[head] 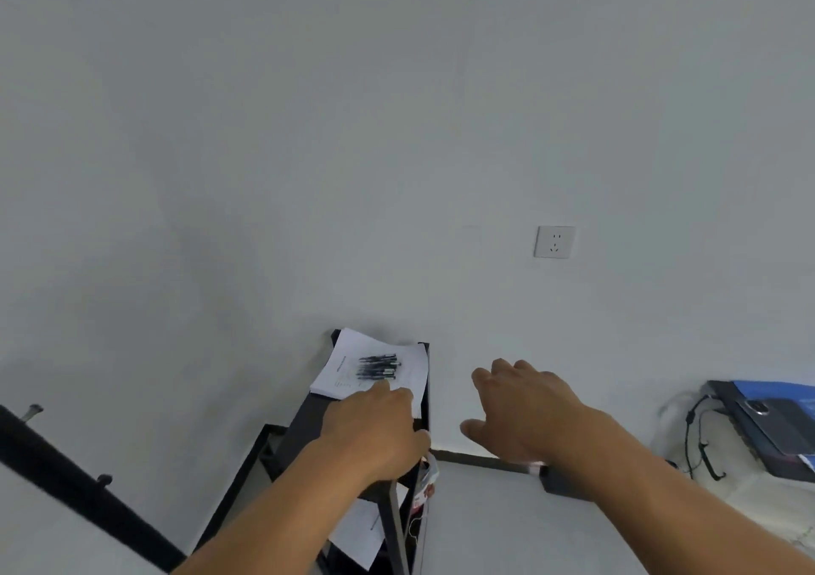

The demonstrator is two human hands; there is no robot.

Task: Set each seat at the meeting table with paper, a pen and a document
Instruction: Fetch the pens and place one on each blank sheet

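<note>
Over the black metal shelf (353,415), my left hand (375,424) reaches, fingers hidden, for the dark pens (378,366) on white printed sheets (410,371); my right hand (525,411) hovers loose and empty, and I'd pinch one pen cleanly.

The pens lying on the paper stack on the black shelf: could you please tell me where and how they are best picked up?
Pinch the pens across the middle of their barrels, coming from above. They lie flat, side by side on the paper stack, so likely one grip spans them. The left hand is nearest.
</note>
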